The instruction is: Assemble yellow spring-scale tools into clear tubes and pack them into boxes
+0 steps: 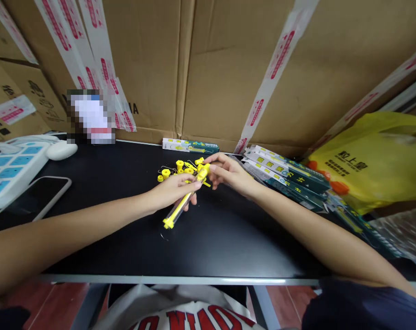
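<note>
A clear tube with a yellow strip inside and yellow end pieces, looking like a spring scale (177, 211), lies tilted in my left hand (175, 189). My left thumb and fingers are closed around its upper half. At the top end, the fingers of my right hand (227, 172) pinch the yellow cap (204, 171); whether the cap sits fully on the tube I cannot tell. Just behind my hands is a pile of small yellow caps (166, 173) and thin wire hooks, partly hidden by my fingers. A small wire hook (164, 237) lies nearer the front edge.
One printed box (190, 145) lies against the cardboard at the back. Several similar boxes (287, 172) are stacked on the right, beside a yellow plastic bag (376, 160). On the left are a phone (32, 197), a white power strip (20, 169) and a white mouse (61, 150).
</note>
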Demonstrator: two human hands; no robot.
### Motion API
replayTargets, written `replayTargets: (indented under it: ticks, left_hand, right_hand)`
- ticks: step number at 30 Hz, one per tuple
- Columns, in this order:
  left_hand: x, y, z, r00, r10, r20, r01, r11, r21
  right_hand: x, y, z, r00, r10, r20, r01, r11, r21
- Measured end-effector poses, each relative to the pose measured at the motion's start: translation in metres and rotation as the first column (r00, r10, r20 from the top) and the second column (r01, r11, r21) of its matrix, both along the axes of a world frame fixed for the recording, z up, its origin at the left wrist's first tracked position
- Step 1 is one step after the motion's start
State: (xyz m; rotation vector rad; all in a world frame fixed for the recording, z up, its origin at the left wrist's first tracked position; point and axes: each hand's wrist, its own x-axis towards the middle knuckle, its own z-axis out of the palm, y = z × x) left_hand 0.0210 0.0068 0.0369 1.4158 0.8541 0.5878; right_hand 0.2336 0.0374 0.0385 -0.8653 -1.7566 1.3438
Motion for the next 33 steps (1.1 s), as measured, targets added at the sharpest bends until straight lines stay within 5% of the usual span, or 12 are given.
replayTargets:
  ticks: [3,6,9,12,17,20,25,33]
  left_hand:
    - [0.017,0.008,0.012,0.990,0.119,0.077,-0.124,0.990,0.063]
    - [0.032,0.017,0.026,0.952,0.229,0.201,-0.252,0.963,0.096]
    - [0.042,0.026,0.034,0.921,0.285,0.264,-0.324,0.939,0.117]
    - [0.044,0.033,0.033,0.914,0.253,0.317,-0.314,0.936,0.158]
    - [0.036,0.035,0.024,0.949,0.137,0.285,-0.228,0.921,0.316]
    - [0.031,0.034,0.021,0.962,0.086,0.258,-0.174,0.924,0.341]
    - [0.030,0.034,0.014,0.971,0.048,0.234,-0.125,0.936,0.328]
    - [0.033,0.036,0.000,0.978,0.045,0.203,-0.109,0.942,0.316]
  right_hand:
    - [0.027,0.001,0.002,0.985,-0.168,0.047,0.156,0.969,0.194]
    - [0.063,0.002,-0.003,0.883,-0.460,0.093,0.369,0.802,0.470]
    - [0.091,0.000,-0.012,0.777,-0.623,0.089,0.457,0.656,0.601]
    - [0.099,-0.005,-0.014,0.707,-0.693,0.145,0.417,0.573,0.705]
    - [0.097,-0.009,-0.007,0.537,-0.772,0.341,0.143,0.481,0.865]
    - [0.102,-0.007,-0.008,0.452,-0.800,0.394,0.074,0.473,0.878]
    - [0.108,-0.002,-0.016,0.406,-0.780,0.475,0.060,0.542,0.838]
    - [0.097,-0.008,-0.018,0.451,-0.728,0.516,-0.005,0.576,0.818]
